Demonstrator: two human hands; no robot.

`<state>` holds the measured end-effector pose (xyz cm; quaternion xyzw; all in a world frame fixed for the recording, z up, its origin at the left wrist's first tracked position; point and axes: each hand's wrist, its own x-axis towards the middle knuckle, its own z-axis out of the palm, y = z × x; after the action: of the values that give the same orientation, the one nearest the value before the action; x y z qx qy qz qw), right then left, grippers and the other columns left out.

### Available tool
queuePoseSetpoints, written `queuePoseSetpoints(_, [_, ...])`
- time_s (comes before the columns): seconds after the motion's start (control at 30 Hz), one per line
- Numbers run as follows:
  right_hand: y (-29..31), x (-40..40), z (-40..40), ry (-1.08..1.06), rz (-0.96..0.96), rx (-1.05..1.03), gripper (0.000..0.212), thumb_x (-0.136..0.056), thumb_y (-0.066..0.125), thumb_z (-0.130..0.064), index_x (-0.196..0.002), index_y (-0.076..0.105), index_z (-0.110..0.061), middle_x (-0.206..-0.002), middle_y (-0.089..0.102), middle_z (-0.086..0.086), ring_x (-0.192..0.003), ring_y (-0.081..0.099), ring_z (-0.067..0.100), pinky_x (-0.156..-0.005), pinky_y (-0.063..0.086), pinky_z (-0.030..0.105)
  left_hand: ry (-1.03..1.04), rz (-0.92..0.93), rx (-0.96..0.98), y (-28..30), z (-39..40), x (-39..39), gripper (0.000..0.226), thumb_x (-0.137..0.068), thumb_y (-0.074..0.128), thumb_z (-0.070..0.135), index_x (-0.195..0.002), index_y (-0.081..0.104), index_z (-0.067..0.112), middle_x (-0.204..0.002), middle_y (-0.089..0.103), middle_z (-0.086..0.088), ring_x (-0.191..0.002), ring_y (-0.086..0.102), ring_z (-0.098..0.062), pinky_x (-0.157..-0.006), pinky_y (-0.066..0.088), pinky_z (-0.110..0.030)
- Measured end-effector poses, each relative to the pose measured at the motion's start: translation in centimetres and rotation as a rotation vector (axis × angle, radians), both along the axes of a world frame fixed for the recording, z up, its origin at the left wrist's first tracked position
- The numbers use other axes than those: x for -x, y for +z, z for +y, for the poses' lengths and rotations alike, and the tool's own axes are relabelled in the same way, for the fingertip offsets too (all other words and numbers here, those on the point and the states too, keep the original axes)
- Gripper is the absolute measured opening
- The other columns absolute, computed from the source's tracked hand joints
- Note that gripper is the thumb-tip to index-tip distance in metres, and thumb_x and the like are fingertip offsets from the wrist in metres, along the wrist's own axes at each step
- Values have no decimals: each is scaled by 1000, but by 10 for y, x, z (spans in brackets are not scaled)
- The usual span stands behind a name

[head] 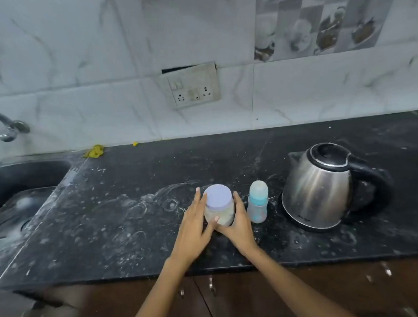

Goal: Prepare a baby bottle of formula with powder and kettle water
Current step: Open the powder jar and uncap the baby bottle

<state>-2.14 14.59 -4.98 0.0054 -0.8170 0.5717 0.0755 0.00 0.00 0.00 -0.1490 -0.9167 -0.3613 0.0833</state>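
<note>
A clear powder jar (220, 214) with a pale lilac lid stands on the black counter (123, 211), near its front edge. My left hand (194, 228) lies against the jar's left side, fingers straight and thumb tip on the jar's front. My right hand (240, 225) holds the jar from the right, its fingers up the side and its thumb across the base. Just right of the jar stands a capped baby bottle (257, 204) with a blue collar. A steel kettle (323, 188) with a black lid and handle sits further right, its lid closed.
A dark sink (16, 192) with a tap (7, 125) lies at the left end. A wall socket plate (192, 87) is on the tiled wall behind. Yellow scraps (95, 151) lie at the counter's back edge. The counter is streaked with white marks.
</note>
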Motion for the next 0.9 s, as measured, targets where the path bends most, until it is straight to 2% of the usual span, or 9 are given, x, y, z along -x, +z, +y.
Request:
queuePoseSetpoints(0.1, [0, 8, -3, 31, 1, 60, 113, -61, 89, -39, -151, 24, -15, -152, 40, -2, -139, 37, 6, -110, 35, 23, -85, -33, 84, 3, -6, 21, 74, -93, 43, 52, -152, 9, 25, -161, 2, 6, -147, 7, -8, -121, 12, -38])
queuePoseSetpoints(0.2, [-1, 11, -3, -12, -2, 50, 99, -63, 90, -30, -146, 37, -17, -142, 50, -7, -128, 45, -5, -104, 41, 15, -186, -83, 164, 8, -6, 38, 79, -87, 42, 57, -152, 12, 23, -161, 6, 1, -147, 7, -11, -121, 9, -44])
queuePoseSetpoints(0.3, [1, 15, 2, -25, 32, -3, 89, -60, 88, -36, -137, 47, -20, -131, 59, -9, -121, 54, 2, -99, 48, 25, -283, -124, 217, 12, -8, 59, 75, -88, 53, 46, -151, 18, 22, -161, 7, -3, -148, 8, -17, -120, 13, -45])
queuePoseSetpoints(0.43, [2, 16, 3, -33, 29, -44, 94, -55, 81, -54, -135, 48, -17, -127, 61, -8, -117, 56, 4, -96, 48, 21, -406, -117, 351, 22, -5, 79, 63, -92, 57, 35, -148, 29, 26, -159, 15, -7, -145, 17, -26, -118, 15, -41])
queuePoseSetpoints(0.53, [1, 12, 0, -55, 43, -44, 94, -56, 81, -55, -134, 48, -16, -124, 62, -7, -114, 58, 4, -93, 49, 21, -407, 5, 484, 25, -6, 79, 58, -93, 49, 41, -146, 32, 27, -152, 27, -7, -130, 34, -30, -111, 21, -39])
queuePoseSetpoints(0.7, [4, 12, -1, -63, 70, -21, 84, -60, 88, -42, -133, 51, -22, -123, 62, -13, -114, 58, 0, -93, 49, 19, -337, 56, 598, 26, -3, 72, 66, -87, 24, 55, -143, 38, 23, -142, 37, -13, -117, 40, -31, -112, 22, -40])
queuePoseSetpoints(0.8, [5, 8, -4, -111, 67, 7, 82, -60, 88, -43, -131, 52, -25, -121, 63, -14, -112, 59, 0, -90, 49, 18, -184, 117, 651, 18, 8, 65, 70, -86, 24, 61, -133, 51, 15, -125, 53, -19, -103, 50, -34, -104, 39, -47])
queuePoseSetpoints(0.83, [4, 8, -6, -125, 61, 5, 83, -59, 87, -47, -131, 52, -25, -121, 62, -14, -112, 59, 0, -90, 50, 19, -123, 132, 663, 21, 10, 63, 71, -86, 26, 64, -124, 59, 13, -112, 61, -18, -94, 54, -33, -95, 46, -46])
queuePoseSetpoints(0.9, [2, 8, -7, -139, 61, -27, 86, -57, 86, -51, -130, 51, -23, -123, 62, -13, -113, 58, 1, -90, 50, 21, -8, 158, 637, 33, 11, 60, 80, -87, 19, 71, -98, 68, 10, -82, 65, -12, -76, 55, -28, -79, 50, -41])
